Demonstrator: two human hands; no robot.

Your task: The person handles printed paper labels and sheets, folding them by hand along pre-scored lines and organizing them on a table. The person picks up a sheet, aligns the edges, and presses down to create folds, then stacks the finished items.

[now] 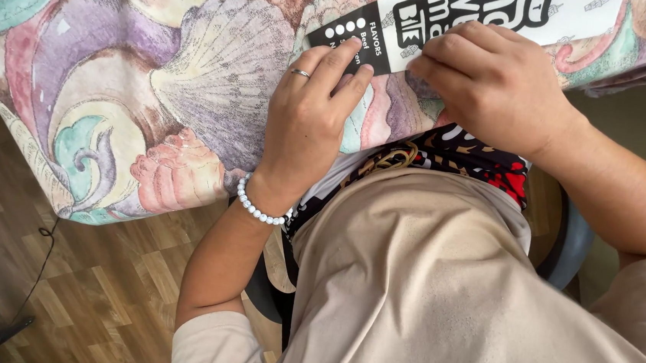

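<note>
At the near edge of the table, on the shell-patterned cloth (194, 64), lies a long black-and-white printed card strip (459, 15), running away toward the far right. My left hand (309, 119) presses its black end down with flattened fingertips (349, 49), not curled round anything. My right hand (492, 83) covers the strip just beside it, fingers bent over the lower edge; it seems to pinch the card, though its knuckles hide the contact, so I cannot tell for sure. A bead bracelet (259, 209) sits on my left wrist. Judging from this, the end of the strip hangs close to the table's drop, so an uneven pull could crease the card, tear it, or drag the loose cloth with it.
</note>
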